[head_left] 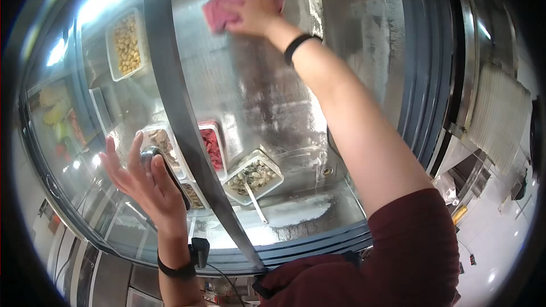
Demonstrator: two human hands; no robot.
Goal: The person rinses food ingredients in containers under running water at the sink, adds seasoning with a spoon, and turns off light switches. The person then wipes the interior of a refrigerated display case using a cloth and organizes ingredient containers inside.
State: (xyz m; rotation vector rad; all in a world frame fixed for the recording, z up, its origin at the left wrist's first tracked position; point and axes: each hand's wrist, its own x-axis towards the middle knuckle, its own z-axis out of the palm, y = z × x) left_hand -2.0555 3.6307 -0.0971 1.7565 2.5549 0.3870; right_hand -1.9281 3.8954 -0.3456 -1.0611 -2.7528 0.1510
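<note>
A pink cloth (219,13) lies under my right hand (255,10), which presses it against the metal floor of a glass-sided case (261,91) at the far end. The fingers of that hand are spread over the cloth and slightly blurred. At the lower left, my left hand (149,185) is raised with its fingers apart, by the glass and the dark handle (152,153). Whether its fingertips touch that handle is hard to tell. Both wrists wear black bands.
White tubs hold yellowish round pieces (127,44), red meat (210,145) and grey-green shellfish-like food (253,175) with a white spoon (255,203). A grey frame bar (179,88) crosses the case. Blue-grey rails (424,68) edge the right side.
</note>
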